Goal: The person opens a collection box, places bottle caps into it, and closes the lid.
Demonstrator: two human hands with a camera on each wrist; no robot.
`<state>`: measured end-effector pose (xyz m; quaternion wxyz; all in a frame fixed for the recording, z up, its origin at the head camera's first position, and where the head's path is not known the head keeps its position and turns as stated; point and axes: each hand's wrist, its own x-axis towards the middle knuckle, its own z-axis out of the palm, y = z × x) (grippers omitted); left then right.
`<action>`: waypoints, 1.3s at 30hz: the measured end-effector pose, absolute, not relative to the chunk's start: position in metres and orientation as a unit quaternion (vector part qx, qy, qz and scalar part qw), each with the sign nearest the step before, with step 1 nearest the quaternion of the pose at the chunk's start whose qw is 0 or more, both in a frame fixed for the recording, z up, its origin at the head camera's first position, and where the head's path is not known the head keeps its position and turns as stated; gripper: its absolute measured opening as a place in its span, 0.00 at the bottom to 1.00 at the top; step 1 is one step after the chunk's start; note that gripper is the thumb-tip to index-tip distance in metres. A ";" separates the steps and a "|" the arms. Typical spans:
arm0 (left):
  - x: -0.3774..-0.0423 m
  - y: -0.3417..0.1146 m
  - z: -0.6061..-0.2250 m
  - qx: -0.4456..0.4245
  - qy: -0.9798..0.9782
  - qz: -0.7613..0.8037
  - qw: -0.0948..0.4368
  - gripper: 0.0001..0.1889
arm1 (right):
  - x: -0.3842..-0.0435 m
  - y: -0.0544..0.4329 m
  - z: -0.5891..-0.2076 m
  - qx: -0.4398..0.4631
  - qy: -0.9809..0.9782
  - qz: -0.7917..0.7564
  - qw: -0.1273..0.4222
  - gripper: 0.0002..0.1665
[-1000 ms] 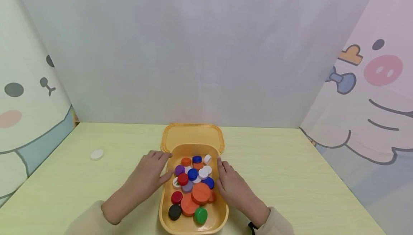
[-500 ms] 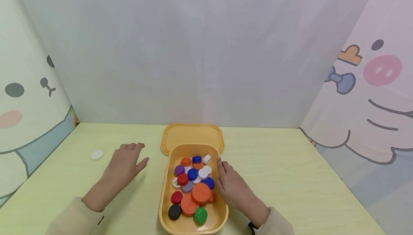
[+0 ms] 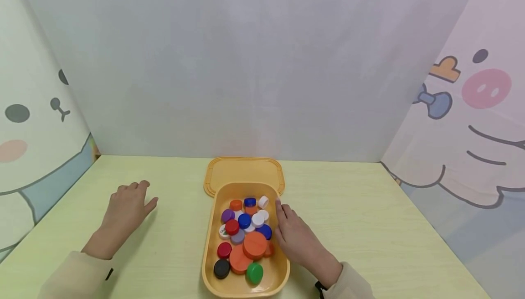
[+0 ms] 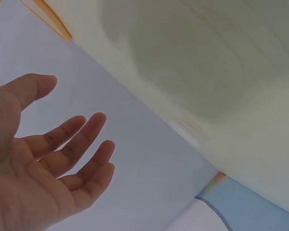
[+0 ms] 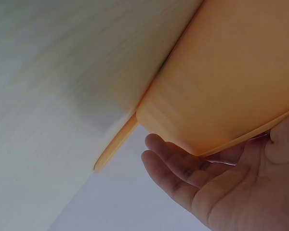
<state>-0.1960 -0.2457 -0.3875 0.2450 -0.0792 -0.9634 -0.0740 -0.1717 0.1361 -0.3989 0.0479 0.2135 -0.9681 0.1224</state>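
Note:
My left hand (image 3: 123, 210) is over the left side of the table, holding nothing. Its thumb and fingers (image 4: 79, 142) are spread and loosely bent in the left wrist view. A blurred pale disc (image 4: 190, 129) lies on the table beyond them; the head view hides it behind the hand. My right hand (image 3: 297, 237) rests on the right rim of a yellow plastic box (image 3: 207, 262), its fingers stretched along the edge. In the right wrist view, the fingers (image 5: 178, 171) lie loosely outside the box wall (image 5: 221, 77). Mixed bottle caps (image 3: 255, 245) lie in the box.
The yellow lid (image 3: 246, 171) lies flat behind the box, close to the grey back curtain (image 3: 246, 85). Printed cartoon panels (image 3: 488, 121) stand at both sides of the pale wooden table (image 3: 348, 208).
My left hand has left the box's left rim and moved left across the table, now covering the white disc seen earlier. The right hand and box have stayed in place.

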 end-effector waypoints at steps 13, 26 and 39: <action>-0.203 -0.289 -0.397 -0.027 -0.980 -0.076 0.180 0.19 | -0.171 0.135 -0.397 0.212 -0.969 0.122 0.042 0.33; -0.213 -0.316 -0.401 0.013 -0.990 -0.091 0.105 0.20 | -0.172 0.135 -0.399 0.220 -0.966 0.121 0.057 0.33; -0.217 -0.320 -0.400 0.007 -0.993 -0.095 0.068 0.20 | -0.171 0.136 -0.398 0.216 -0.967 0.124 0.045 0.33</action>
